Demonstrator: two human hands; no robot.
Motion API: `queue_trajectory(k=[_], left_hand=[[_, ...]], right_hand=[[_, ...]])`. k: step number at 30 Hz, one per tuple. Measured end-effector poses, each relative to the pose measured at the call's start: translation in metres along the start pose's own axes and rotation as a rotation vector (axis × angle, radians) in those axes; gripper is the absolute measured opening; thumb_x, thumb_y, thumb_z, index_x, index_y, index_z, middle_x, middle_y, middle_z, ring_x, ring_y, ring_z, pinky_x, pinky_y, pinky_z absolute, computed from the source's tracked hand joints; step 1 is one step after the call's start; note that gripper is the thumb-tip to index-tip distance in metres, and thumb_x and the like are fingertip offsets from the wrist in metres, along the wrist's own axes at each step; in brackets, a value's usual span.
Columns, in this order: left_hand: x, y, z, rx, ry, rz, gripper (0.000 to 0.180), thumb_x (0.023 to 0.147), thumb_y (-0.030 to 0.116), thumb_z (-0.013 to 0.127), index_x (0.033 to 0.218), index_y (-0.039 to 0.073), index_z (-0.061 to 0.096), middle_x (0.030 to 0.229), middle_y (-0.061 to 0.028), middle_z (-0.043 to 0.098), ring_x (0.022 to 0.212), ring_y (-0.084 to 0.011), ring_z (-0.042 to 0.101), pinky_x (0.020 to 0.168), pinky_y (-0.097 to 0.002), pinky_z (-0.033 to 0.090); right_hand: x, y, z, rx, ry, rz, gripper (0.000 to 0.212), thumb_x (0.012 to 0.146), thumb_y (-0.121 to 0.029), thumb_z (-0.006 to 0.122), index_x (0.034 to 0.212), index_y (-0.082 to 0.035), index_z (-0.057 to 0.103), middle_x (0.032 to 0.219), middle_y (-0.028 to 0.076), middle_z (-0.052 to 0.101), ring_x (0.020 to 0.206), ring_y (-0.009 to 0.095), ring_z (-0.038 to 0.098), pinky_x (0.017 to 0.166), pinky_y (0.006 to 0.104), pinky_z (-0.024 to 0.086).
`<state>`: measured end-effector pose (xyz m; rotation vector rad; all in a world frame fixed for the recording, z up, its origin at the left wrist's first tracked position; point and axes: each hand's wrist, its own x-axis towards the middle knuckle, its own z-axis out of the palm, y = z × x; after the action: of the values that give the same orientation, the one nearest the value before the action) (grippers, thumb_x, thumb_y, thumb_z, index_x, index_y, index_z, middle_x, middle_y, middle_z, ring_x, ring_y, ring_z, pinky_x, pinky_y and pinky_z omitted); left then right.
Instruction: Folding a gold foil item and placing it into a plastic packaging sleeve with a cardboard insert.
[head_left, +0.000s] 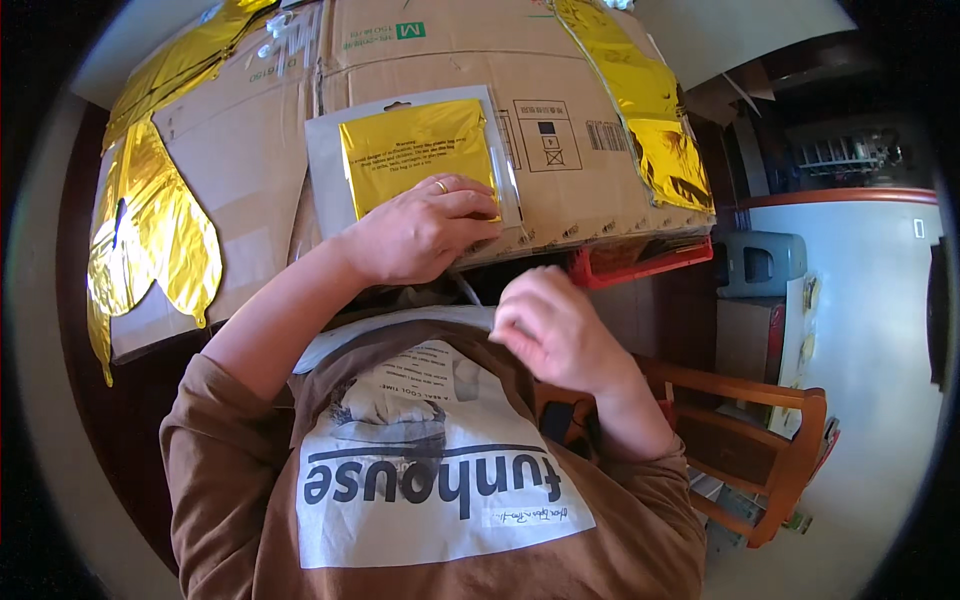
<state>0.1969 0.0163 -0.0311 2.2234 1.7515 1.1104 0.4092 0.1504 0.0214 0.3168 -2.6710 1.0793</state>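
A flat clear plastic bag (325,150) with a folded gold foil piece (410,140) inside lies on a large cardboard sheet (400,65). My left hand (425,230), with a ring on one finger, rests over the bag's lower right part. Its fingers are bent together at the bag's edge, and their tips are partly hidden. Close to my body, just off the cardboard's near edge, my right hand (550,325) hangs in the air. Those fingers are curled in and slightly blurred; whether anything small is pinched between them cannot be made out.
Gold foil balloons (160,225) drape over the cardboard's left side, and more gold foil (665,155) lies along its right side. Under the near right edge sits a red plastic crate (640,262). To the right are a wooden chair (800,440) and a grey-green plastic container (765,265).
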Motion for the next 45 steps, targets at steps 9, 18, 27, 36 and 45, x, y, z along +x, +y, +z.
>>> queue_trajectory(k=[9,18,27,36,45], left_hand=[[0.0,0.053,-0.016,0.044,-0.062,-0.208,0.022,0.084,0.013,0.075,0.105,0.005,0.073,0.103,-0.0122,0.069,0.095,-0.0303,0.067,0.082,-0.0431,0.052],[-0.128,0.112,-0.064,-0.273,0.382,-1.038,0.013,0.096,0.006,0.067,0.097,-0.003,0.075,0.08,-0.0064,0.067,0.066,-0.0117,0.063,0.06,-0.0262,0.05],[-0.486,0.078,-0.027,0.153,0.202,-1.758,0.025,0.086,0.025,0.073,0.089,0.0,0.074,0.079,-0.0167,0.072,0.068,-0.0226,0.069,0.061,-0.0386,0.051],[-0.623,0.042,0.025,0.97,-0.439,-2.056,0.04,0.089,0.031,0.07,0.122,0.01,0.069,0.115,-0.0244,0.07,0.112,-0.0396,0.068,0.094,-0.0449,0.055],[-0.568,0.087,-0.077,0.695,-0.143,-2.281,0.06,0.085,0.053,0.071,0.119,0.004,0.071,0.122,-0.0194,0.07,0.11,-0.0356,0.069,0.093,-0.047,0.054]], right_hand=[[0.035,0.023,-0.011,0.169,0.113,0.161,0.019,0.087,-0.007,0.075,0.093,-0.003,0.058,0.12,0.019,0.059,0.106,0.036,0.061,0.093,0.0399,0.05],[0.042,0.038,0.0,0.049,0.008,0.231,0.016,0.091,-0.01,0.071,0.094,-0.002,0.058,0.118,0.019,0.068,0.102,0.036,0.068,0.088,0.0409,0.053],[0.047,0.027,-0.006,0.089,-0.032,0.356,0.015,0.091,-0.01,0.072,0.093,0.0,0.06,0.119,0.017,0.07,0.105,0.032,0.069,0.089,0.0384,0.054],[0.049,0.028,-0.011,0.066,0.038,0.252,0.012,0.09,-0.008,0.073,0.094,0.0,0.064,0.119,0.016,0.071,0.108,0.028,0.069,0.09,0.035,0.054],[0.012,0.026,-0.036,-0.075,0.088,0.241,0.03,0.08,-0.009,0.081,0.108,-0.003,0.069,0.126,0.015,0.067,0.112,0.029,0.066,0.096,0.0375,0.052]])
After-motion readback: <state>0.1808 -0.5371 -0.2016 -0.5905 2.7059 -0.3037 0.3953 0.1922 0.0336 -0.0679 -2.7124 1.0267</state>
